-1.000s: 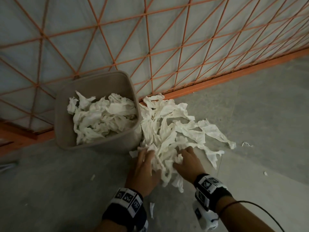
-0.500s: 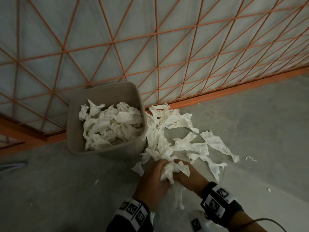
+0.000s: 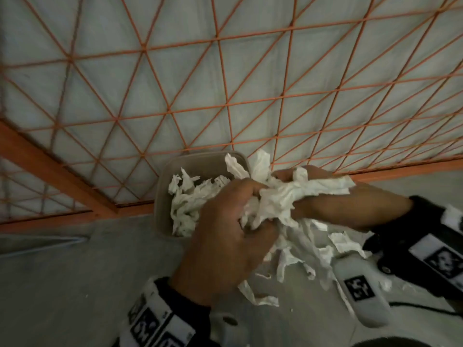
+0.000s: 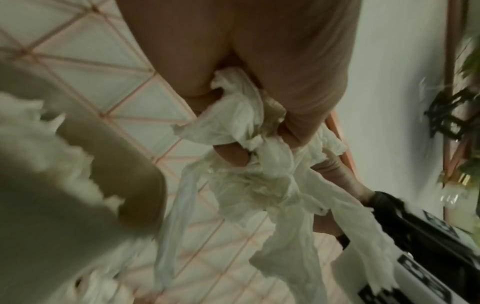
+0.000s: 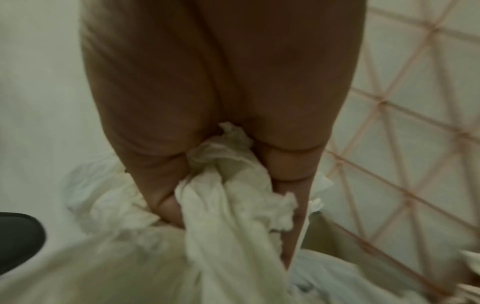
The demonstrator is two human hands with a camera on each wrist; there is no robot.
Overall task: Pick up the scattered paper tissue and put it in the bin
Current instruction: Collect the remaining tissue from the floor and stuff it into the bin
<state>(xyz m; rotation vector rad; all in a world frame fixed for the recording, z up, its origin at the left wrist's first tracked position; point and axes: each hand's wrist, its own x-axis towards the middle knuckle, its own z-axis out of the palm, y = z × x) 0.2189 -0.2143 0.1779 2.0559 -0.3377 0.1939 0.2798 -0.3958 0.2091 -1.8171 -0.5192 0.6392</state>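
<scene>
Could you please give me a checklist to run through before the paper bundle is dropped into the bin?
1. Grip of the left hand on the paper bundle: ok, fingers curled round it.
2. Grip of the right hand: ok, it holds the same bundle.
3. Bundle fully over the bin: cannot tell; in the head view it overlaps only the right rim.
4. Room in the bin: ok; paper lies inside, with bare inner wall showing above it.
5. Nothing trailing: not ok; loose strips hang below both hands and might fall outside.
</scene>
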